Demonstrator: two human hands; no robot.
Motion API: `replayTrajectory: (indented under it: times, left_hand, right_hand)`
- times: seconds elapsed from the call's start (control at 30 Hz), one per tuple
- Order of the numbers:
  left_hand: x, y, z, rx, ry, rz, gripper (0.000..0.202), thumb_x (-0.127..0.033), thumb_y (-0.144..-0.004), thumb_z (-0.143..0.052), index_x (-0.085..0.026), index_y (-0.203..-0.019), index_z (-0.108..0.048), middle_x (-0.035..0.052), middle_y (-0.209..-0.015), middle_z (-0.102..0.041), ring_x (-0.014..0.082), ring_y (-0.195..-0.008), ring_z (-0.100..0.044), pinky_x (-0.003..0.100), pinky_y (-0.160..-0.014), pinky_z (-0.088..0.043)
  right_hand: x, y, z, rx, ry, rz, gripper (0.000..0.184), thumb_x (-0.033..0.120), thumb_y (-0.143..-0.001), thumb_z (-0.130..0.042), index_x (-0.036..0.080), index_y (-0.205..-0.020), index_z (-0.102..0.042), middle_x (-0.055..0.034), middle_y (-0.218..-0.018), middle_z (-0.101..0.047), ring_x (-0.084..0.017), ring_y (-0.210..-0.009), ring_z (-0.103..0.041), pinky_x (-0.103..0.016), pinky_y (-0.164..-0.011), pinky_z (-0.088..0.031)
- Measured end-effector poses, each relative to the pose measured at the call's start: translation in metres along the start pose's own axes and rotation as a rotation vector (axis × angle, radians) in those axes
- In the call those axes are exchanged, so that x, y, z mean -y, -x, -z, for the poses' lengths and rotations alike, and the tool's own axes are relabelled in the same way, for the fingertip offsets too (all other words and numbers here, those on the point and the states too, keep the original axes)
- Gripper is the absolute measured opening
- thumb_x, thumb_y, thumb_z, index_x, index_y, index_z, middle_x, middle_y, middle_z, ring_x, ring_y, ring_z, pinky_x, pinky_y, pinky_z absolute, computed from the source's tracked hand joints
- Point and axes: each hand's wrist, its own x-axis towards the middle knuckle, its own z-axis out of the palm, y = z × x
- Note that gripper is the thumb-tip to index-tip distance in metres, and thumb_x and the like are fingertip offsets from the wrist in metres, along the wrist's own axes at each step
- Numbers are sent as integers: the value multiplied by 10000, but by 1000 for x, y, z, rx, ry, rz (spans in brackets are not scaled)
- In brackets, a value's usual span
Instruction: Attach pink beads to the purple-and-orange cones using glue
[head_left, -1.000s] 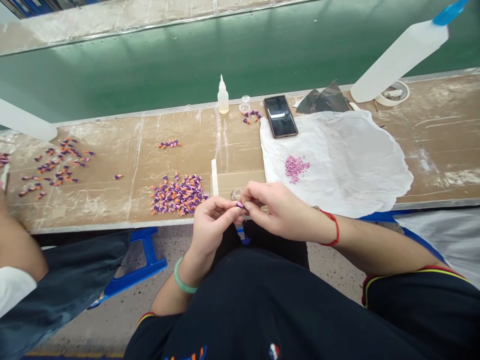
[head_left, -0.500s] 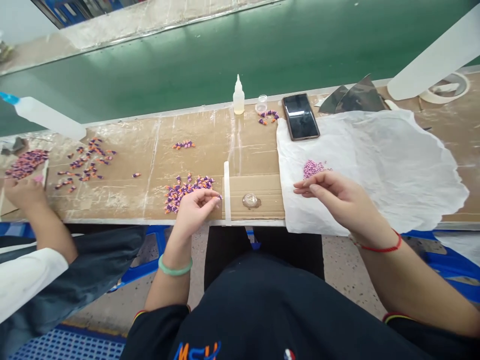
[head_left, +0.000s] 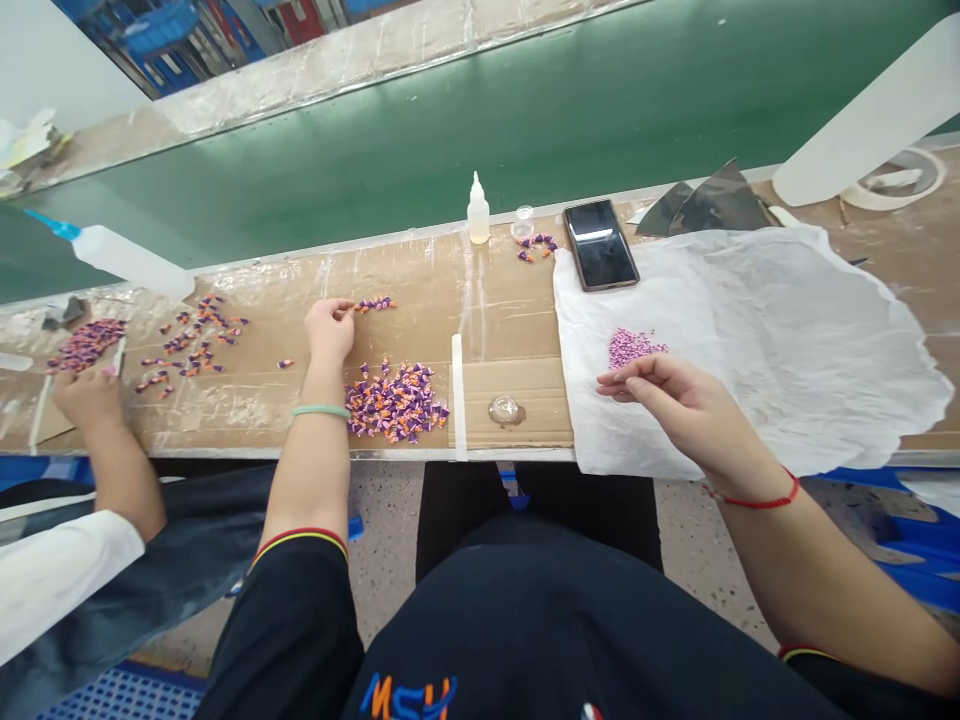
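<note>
Slow and light beats fast and messy here

Okay, biggest stuff first. The bench (head_left: 427, 285) runs right across, so I'd keep the reach low and steady over it. The white sheet (head_left: 810, 330) on the right is all wrinkles, and I wouldn't drag a wrist over that.

Now the hands. The left hand (head_left: 331, 328) is stretched out, fingers bent in at the near-left end of a little row. Can't tell if there's a piece pinched in there, the fingers hide it. Imo the good way is fingertips only, in from the end, then straight back out with no sideways sweep. The right hand (head_left: 664, 398) hangs half-open, fingers loosely straight, nothing visible in it. Can't tell if it touches the sheet.

The pile of purple and orange pieces (head_left: 396, 405) lies just beside the left forearm, so lift that elbow a bit. Beyond it sits the row of pieces (head_left: 377, 303), probably easy to knock crooked. Smallest of all, the pink beads (head_left: 632, 345) on the sheet, just past the right fingertips. They likely roll, so go gentle.
</note>
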Motion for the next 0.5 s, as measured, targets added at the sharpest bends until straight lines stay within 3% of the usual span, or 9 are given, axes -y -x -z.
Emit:
replayTrajectory:
  times: [0.17,0.37,0.5]
  left_hand:
    - [-6,-19,-14,60,15,-59,111,-105,-731,-569,-152,-782,-656,87,-899,-636,231,-900,-563,385,-987,-421]
    - [-13,-15,-13,39,78,-60,107,-93,-750,-575,-184,-701,-546,82,-875,-616,236,-967,-567,397,-1011,-392]
    - [-28,0,1,0,238,0,48,-150,-815,-555,-185,-785,-540,39,-801,-633,172,-776,-599,324,-775,-482]
  right_hand:
    - [-5,3,4,-40,9,10,292,503,-871,-656,212,-874,-666,-101,-961,-756,-281,-923,-733,-520,-884,-609]
    - [-7,3,9,-50,-15,6,267,476,-862,-660,210,-866,-659,-88,-938,-752,-254,-888,-733,-489,-881,-608]
    - [-8,4,13,-77,-36,20,217,427,-872,-648,210,-873,-652,-83,-949,-745,-247,-906,-731,-462,-874,-603]
